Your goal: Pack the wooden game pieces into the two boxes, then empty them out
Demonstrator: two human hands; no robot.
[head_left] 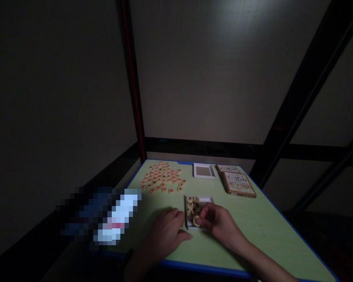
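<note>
A small white box (188, 226) lies near the front of the table, with several round xiangqi pieces (190, 205) in rows along its left side. My right hand (220, 223) reaches over the box's right side. Its thumb and fingers pinch one round xiangqi piece (196, 221) over the lower part of the box, hiding some of the inside. My left hand (167, 235) rests on the table just left of the box. Its fingers are loosely bent, the thumb stands apart toward the box's front corner, and nothing shows in it.
Many loose xiangqi pieces with red or dark characters (163, 178) are spread at the table's back left. A white tray-like box part (204, 171) lies at the back. Two printed boxes (239, 183) overlap at right. The green table (270, 231) has blue edges; a pixelated patch covers its left.
</note>
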